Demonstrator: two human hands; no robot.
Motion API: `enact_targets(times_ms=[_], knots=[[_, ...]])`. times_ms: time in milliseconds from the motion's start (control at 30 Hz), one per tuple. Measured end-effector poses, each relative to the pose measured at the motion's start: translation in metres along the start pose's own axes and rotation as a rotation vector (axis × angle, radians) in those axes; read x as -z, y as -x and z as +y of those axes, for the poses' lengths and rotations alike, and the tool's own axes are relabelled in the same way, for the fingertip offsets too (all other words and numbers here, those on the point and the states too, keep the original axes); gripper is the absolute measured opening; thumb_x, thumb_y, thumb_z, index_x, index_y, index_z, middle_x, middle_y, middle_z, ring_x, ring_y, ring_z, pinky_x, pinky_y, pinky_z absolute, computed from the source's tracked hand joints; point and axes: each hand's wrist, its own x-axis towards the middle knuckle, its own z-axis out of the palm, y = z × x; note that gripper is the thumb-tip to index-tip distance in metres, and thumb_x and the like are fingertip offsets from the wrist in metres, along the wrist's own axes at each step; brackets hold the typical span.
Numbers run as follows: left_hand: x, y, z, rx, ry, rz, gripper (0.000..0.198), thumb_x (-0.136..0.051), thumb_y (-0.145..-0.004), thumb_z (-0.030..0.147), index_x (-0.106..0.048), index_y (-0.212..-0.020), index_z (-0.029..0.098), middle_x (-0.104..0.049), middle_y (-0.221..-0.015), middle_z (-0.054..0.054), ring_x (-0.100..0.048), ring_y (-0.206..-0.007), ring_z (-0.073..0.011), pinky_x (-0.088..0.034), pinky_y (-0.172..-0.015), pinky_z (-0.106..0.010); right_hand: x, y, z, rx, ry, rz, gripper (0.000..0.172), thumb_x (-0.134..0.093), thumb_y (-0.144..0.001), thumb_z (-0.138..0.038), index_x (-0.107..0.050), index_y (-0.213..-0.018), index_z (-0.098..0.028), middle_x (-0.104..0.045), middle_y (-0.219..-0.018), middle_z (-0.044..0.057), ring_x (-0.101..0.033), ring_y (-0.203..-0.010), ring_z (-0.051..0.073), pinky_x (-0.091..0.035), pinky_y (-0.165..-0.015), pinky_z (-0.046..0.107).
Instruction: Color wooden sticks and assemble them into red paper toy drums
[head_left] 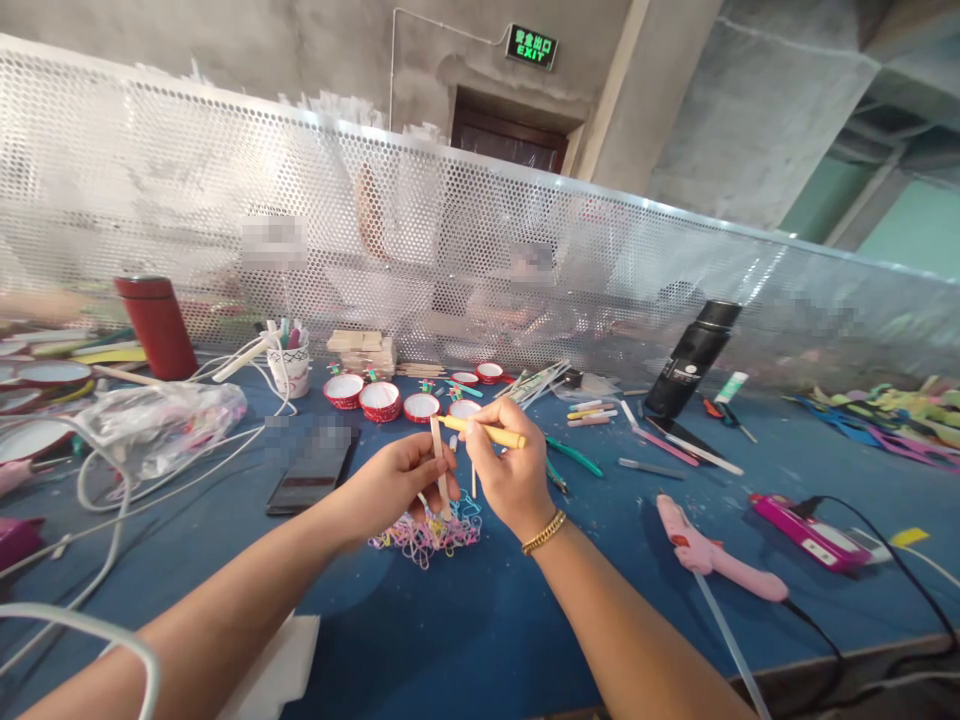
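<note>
Between the fingers of my left hand [409,478] a flat wooden craft stick [436,445] is held nearly upright. My right hand [511,465] grips a yellow marker [495,432], its tip pointing left at the upper end of the stick. Whether the tip touches the wood I cannot tell. Below both hands lies a loose pile of colourful rubber bands [427,538] on the blue table. Just beyond the fingers stand small red-rimmed white drums [421,406], in a row. A gold bracelet circles my right wrist.
A pink glue gun [712,560] and a magenta power strip [814,532] lie at right. A black bottle [690,360] stands behind them. At left are a dark phone [311,472], white cables, a red thermos [156,328] and a cup of pens [289,368]. A perforated metal screen [420,240] borders the back.
</note>
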Motion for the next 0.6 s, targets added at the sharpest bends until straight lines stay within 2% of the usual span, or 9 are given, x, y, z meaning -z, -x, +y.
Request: enact_targets(times_ms=[600], knots=[[-0.0009, 0.0014, 0.0022, 0.012, -0.012, -0.012, 0.027, -0.058, -0.089, 0.045, -0.051, -0.087, 0.019, -0.064, -0.078, 0.000, -0.058, -0.058, -0.0091, -0.045, -0.049, -0.020, -0.0006, 0.0015, -0.0012, -0.014, -0.001, 0.001, 0.010, -0.056, -0.087, -0.025, -0.055, -0.077, -0.022, -0.065, -0.080, 0.002, -0.063, -0.078, 0.018, -0.050, -0.075, 0.033]])
